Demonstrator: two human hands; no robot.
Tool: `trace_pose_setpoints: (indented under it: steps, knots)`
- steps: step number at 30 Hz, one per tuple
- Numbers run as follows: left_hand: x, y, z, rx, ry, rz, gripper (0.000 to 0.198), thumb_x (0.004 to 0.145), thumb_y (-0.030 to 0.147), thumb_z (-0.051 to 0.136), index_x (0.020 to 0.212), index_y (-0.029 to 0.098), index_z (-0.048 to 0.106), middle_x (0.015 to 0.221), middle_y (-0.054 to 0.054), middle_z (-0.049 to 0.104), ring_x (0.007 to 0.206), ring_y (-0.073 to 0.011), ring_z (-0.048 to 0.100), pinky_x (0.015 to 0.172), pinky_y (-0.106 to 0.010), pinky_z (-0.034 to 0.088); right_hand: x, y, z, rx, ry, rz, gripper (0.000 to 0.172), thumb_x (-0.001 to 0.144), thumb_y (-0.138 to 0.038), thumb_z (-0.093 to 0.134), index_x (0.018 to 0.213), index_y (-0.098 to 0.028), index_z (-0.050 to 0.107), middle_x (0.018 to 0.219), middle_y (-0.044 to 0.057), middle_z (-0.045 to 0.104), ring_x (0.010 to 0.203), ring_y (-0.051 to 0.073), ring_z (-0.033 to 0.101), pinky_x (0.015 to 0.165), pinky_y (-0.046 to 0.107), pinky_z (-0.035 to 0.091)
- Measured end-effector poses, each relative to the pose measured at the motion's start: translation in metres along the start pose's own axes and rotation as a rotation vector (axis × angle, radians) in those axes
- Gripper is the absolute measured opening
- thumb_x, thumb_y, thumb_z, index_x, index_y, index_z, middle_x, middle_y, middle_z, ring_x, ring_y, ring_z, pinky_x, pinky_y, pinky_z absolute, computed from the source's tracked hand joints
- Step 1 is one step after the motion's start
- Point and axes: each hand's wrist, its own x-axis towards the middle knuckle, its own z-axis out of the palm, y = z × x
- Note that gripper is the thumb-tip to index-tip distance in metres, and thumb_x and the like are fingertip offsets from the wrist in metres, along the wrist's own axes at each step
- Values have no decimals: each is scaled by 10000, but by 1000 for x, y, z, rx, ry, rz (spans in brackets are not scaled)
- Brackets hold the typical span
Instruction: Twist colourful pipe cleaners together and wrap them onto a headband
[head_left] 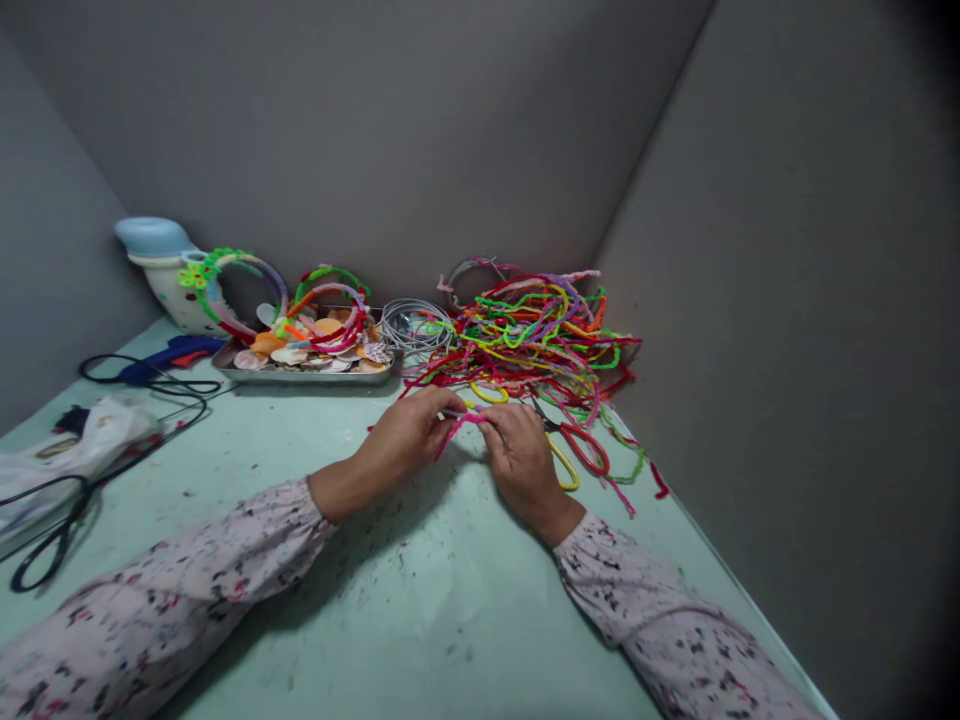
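A short pink pipe cleaner (466,418) stretches between my two hands above the table. My left hand (409,432) is closed, pinching it near its left part, and one pink end hangs down below the fingers. Against the other end press the fingertips of my right hand (523,455), also closed. A thin greyish piece shows at the left fingertips; what it is I cannot make out. Just behind and right of my right hand lie scissors with red handles (586,448) and a yellow-handled pair (564,465), partly hidden by that hand.
A heap of colourful pipe cleaners (540,325) lies at the back right, beside a coil of grey wire (417,327). A metal tray (307,376) holds shells and wrapped hoops. At left are a bottle (176,285), a black cord (90,485) and a plastic bag (112,432).
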Motion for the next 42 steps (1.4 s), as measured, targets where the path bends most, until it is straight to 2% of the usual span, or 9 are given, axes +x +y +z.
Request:
trace_pose_setpoints:
  steps: [4, 20, 28, 35, 42]
  knots:
    - [0, -1, 0, -38, 28, -23, 145, 835, 164, 579, 962, 165, 649, 898, -50, 674, 762, -150, 597, 689, -257, 455, 0, 0, 0, 3, 5, -4, 146, 948, -262, 465, 990, -219, 598, 966, 54, 653, 922, 211, 547, 836, 378, 422]
    - [-1, 3, -2, -73, 45, -44, 105, 839, 201, 589, 883, 163, 677, 733, -15, 648, 624, -110, 544, 588, -212, 398, 0, 0, 0, -23, 15, -22, 138, 944, -255, 478, 986, -211, 601, 953, 54, 658, 916, 208, 550, 822, 372, 423]
    - [-4, 2, 3, -201, 23, -129, 161, 848, 285, 568, 896, 156, 651, 639, 7, 625, 547, -99, 556, 530, -202, 391, -1, 0, 0, -4, 18, -29, 147, 942, -253, 468, 984, -215, 604, 960, 61, 657, 925, 214, 545, 838, 385, 422]
    - [-8, 5, 8, -359, 28, -217, 110, 837, 281, 555, 846, 172, 575, 613, 38, 606, 506, -93, 566, 495, -194, 404, -1, -1, 1, -18, 22, -51, 138, 936, -240, 474, 980, -208, 602, 966, 68, 662, 930, 216, 552, 835, 390, 425]
    - [-9, 12, 9, -510, 24, -331, 137, 808, 296, 577, 826, 166, 537, 552, 49, 577, 425, -84, 511, 440, -192, 389, -3, -1, 2, -57, 13, -75, 123, 930, -240, 485, 975, -210, 595, 946, 60, 654, 939, 215, 540, 830, 373, 417]
